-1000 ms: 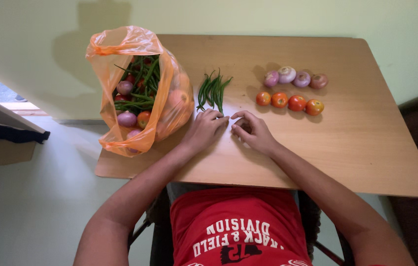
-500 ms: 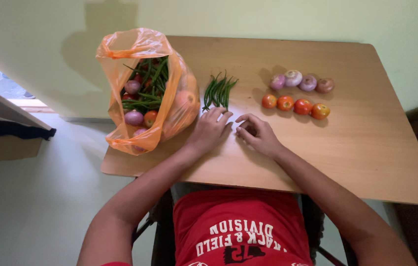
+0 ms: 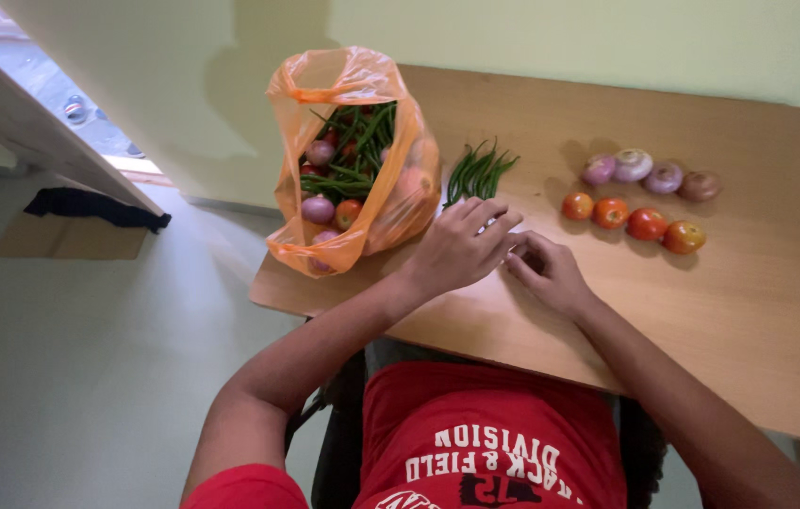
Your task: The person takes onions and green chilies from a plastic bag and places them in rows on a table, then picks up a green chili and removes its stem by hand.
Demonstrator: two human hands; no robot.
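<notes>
Our left hand (image 3: 461, 247) rests with fingers spread and holding nothing on the wooden tabletop (image 3: 758, 302), just before the bunch of slender green chillies (image 3: 477, 173) near the far edge. Our right hand (image 3: 548, 271) lies beside it, fingers loosely curled, empty. The crinkled orange plastic bag of vegetables (image 3: 354, 160) stands at the far left corner.

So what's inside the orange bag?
Through the mouth of the orange bag show green chillies, purple onions and a tomato. More round shapes press against the plastic on its right side; what lies at the bottom is covered.
</notes>
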